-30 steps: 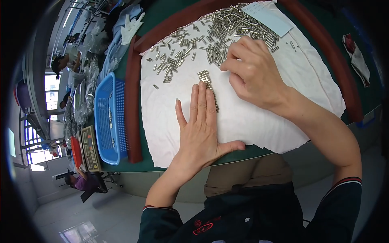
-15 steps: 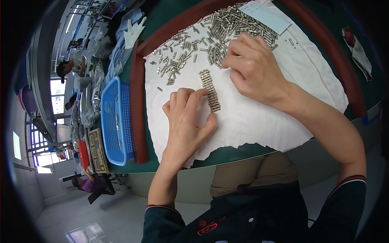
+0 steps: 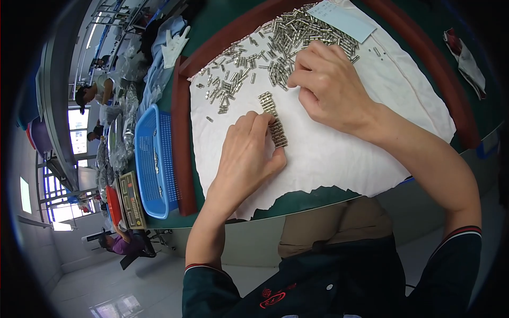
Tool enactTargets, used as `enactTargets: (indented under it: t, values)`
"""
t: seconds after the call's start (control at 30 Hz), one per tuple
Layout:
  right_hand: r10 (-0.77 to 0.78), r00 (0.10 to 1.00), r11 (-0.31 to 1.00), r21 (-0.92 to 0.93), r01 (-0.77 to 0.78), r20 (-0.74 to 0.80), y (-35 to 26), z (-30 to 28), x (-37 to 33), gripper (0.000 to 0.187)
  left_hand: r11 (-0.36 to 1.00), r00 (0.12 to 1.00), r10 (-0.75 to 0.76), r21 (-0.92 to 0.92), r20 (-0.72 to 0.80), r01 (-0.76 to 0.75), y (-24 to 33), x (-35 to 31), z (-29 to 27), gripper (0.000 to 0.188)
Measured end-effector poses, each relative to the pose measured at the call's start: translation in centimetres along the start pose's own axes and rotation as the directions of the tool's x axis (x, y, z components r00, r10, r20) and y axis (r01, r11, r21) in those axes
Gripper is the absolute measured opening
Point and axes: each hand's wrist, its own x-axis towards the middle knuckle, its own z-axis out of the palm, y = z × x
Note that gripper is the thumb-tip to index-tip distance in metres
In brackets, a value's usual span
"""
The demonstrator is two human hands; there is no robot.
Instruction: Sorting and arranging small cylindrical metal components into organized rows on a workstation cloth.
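Note:
On a white cloth (image 3: 339, 164), short silvery metal pins lie side by side in a narrow row (image 3: 275, 126). My left hand (image 3: 245, 151) is curved against this row, its fingertips at the left side and the thumb by the near end. Beyond it spreads a heap of similar loose metal pins (image 3: 297, 32), with a looser scatter (image 3: 228, 87) to the left. My right hand (image 3: 331, 87) is over the near right edge of the heap with its fingers bent together. Whatever its fingertips pinch is hidden.
A pale blue slip of paper (image 3: 344, 20) covers part of the heap. Dark red bars (image 3: 183, 138) border the cloth. Left of them stand a blue plastic basket (image 3: 146, 169) and a scale-like device (image 3: 131, 199). A white glove (image 3: 174, 46) lies farther back. Other people are in the background.
My left hand's fingers have drawn closer together against the row of metal pins. My right hand stays at the heap, its position nearly unchanged. The whole view has shifted slightly.

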Motion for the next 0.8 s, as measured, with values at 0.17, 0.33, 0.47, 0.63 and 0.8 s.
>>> enactTargets:
  t: [0.17, 0.33, 0.47, 0.63, 0.8]
  values:
    - [0.012, 1.0, 1.0, 0.003, -0.012, 0.02, 0.0, 0.0, -0.1, 0.009, 0.986, 0.994, 0.095, 0.131, 0.05, -0.101, 0.6, 0.4, -0.1, 0.04]
    - [0.007, 1.0, 1.0, 0.017, -0.007, 0.013, 0.0, 0.0, -0.2, 0.009, 0.955, 0.985, 0.122, 0.256, 0.125, -0.15, 0.8, 0.4, 0.6, 0.034]
    - [0.016, 0.999, 1.0, 0.023, -0.017, 0.029, 0.0, -0.1, -0.2, 0.009, 0.887, 0.975, 0.213, 0.404, 0.067, -0.222, 0.5, 0.2, 1.6, 0.014]
    - [0.01, 0.999, 0.999, 0.047, -0.012, 0.045, -0.2, -0.1, 0.0, 0.009, 0.834, 0.972, 0.226, 0.503, 0.065, -0.227, 0.4, 0.2, 1.8, 0.01]
    - [-0.001, 0.999, 0.998, 0.07, -0.002, 0.043, 0.1, -0.1, -0.1, 0.014, 0.755, 0.966, 0.247, 0.612, 0.07, -0.237, 0.2, 0.6, 1.8, 0.011]
